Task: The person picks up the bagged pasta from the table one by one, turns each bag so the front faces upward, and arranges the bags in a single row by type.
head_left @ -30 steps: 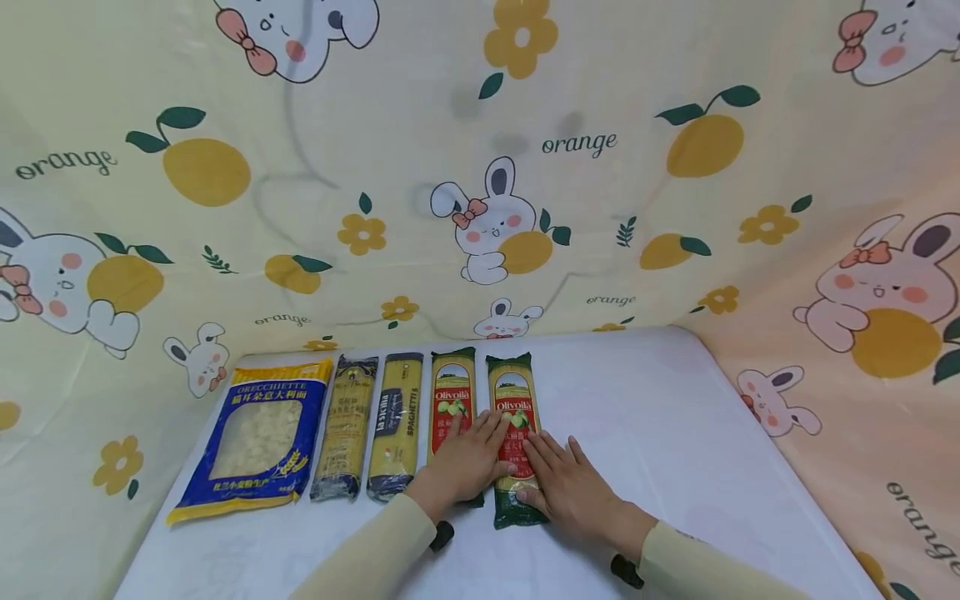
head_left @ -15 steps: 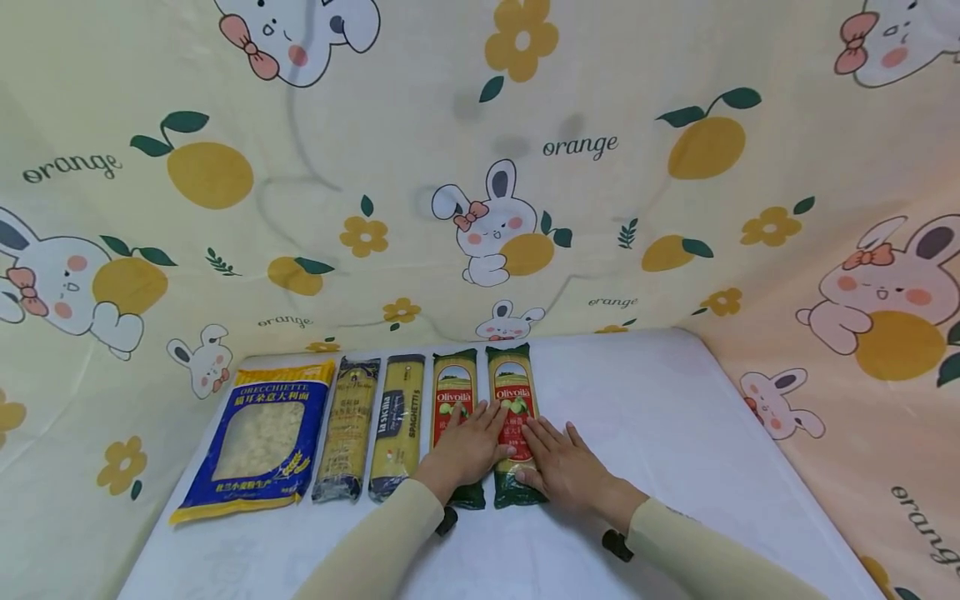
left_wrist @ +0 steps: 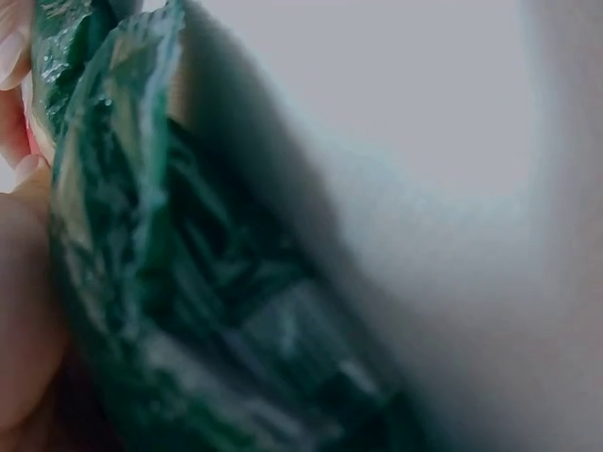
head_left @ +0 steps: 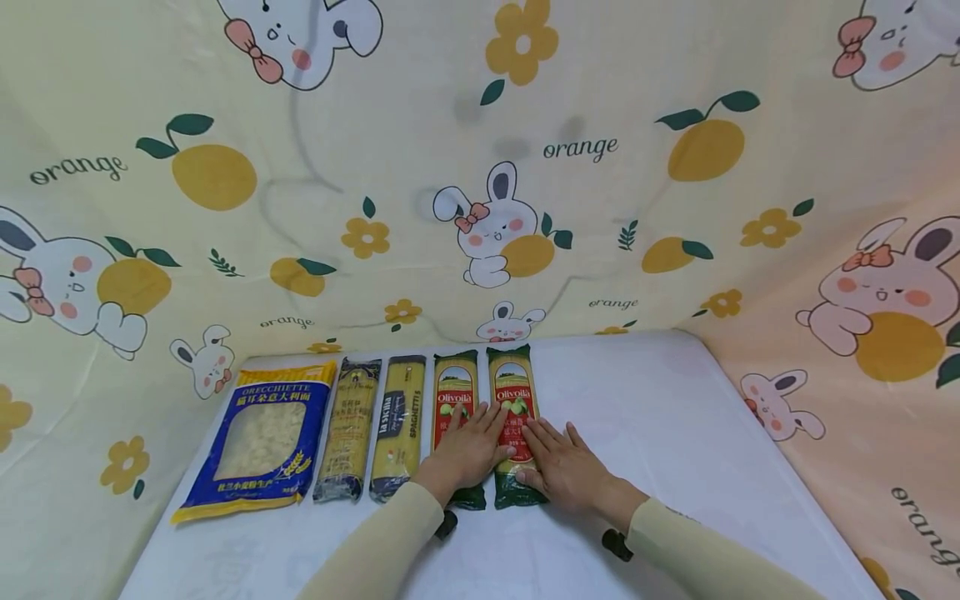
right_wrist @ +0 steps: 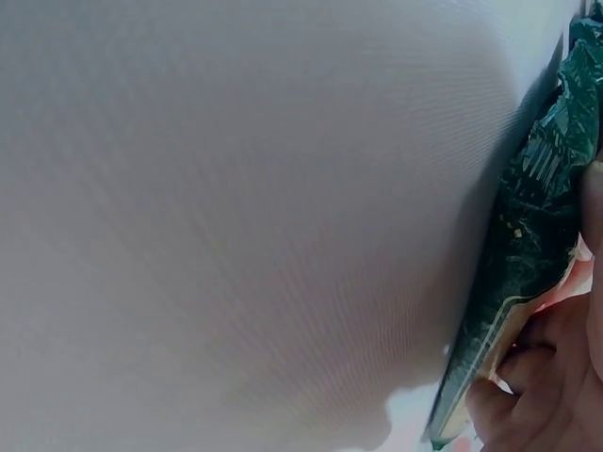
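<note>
Two matching red-and-green Olivoilà spaghetti packets lie side by side at the right end of a row. My left hand (head_left: 468,448) lies across the left one of the pair (head_left: 455,379), its fingertips and thumb reaching the left edge of the rightmost packet (head_left: 513,377). From the other side my right hand (head_left: 567,468) rests with extended fingers along that rightmost packet's right edge, thumb near its green lower end. The left wrist view has a crinkled green wrapper end (left_wrist: 188,282) close up. In the right wrist view, fingers (right_wrist: 551,395) touch the side of a green packet (right_wrist: 528,226).
Left of the pair lie a La Sicilia spaghetti packet (head_left: 397,425), a gold-coloured pasta packet (head_left: 348,425) and a wide blue orecchiette bag (head_left: 258,442). All rest on a white tabletop (head_left: 630,400). A bunny-and-orange patterned cloth (head_left: 390,150) hangs behind and at both sides.
Between one second and half a second ago, the rightmost packet slid slightly away from me, its lower end now level with its neighbour's. Both hands moved with it; since then they look still.
</note>
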Demonstrator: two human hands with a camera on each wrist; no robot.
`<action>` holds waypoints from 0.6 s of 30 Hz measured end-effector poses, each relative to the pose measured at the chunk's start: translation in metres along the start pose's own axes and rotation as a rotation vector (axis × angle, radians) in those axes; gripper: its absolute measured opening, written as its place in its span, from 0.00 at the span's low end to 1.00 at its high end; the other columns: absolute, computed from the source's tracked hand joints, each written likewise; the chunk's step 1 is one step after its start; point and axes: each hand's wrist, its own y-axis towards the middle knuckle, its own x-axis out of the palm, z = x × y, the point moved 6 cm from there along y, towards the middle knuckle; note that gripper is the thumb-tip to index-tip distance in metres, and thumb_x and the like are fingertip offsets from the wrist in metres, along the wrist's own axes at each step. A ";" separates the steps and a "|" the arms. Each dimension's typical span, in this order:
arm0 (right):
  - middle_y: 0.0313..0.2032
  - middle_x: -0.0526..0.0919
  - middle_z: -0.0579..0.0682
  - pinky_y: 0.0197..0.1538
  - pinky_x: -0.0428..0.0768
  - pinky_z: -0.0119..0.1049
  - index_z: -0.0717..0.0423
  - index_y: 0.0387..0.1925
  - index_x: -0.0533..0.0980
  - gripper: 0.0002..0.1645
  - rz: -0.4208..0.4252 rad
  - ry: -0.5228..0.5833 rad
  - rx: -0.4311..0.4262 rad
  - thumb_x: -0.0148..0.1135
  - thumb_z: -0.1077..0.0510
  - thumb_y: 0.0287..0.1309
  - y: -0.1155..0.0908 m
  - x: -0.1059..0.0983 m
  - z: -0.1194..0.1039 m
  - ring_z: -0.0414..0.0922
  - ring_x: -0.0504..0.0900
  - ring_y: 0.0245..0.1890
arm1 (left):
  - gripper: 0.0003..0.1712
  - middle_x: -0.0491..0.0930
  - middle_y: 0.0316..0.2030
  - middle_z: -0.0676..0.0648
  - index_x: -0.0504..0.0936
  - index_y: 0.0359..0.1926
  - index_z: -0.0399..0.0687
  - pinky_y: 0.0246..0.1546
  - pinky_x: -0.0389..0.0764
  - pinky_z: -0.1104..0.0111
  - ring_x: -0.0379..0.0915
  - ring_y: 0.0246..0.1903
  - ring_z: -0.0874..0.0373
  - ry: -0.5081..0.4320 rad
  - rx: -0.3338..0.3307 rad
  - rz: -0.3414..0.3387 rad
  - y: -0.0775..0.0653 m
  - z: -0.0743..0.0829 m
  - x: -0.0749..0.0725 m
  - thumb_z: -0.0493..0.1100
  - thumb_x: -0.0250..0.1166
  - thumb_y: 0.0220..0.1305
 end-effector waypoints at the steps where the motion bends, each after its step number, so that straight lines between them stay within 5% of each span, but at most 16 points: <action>1: 0.82 0.58 0.55 0.80 0.51 0.66 0.58 0.82 0.57 0.51 -0.002 0.001 -0.001 0.48 0.28 0.75 0.000 0.000 0.000 0.57 0.56 0.83 | 0.45 0.51 0.84 0.49 0.51 0.85 0.53 0.82 0.43 0.42 0.45 0.84 0.49 -0.004 0.001 0.003 0.000 0.000 0.000 0.70 0.44 0.79; 18: 0.81 0.60 0.56 0.79 0.54 0.68 0.58 0.81 0.59 0.51 -0.008 0.014 0.007 0.52 0.28 0.73 0.003 -0.005 0.000 0.58 0.56 0.82 | 0.44 0.57 0.83 0.49 0.58 0.84 0.53 0.82 0.44 0.42 0.45 0.84 0.49 -0.053 -0.028 0.044 -0.001 -0.002 0.004 0.70 0.47 0.79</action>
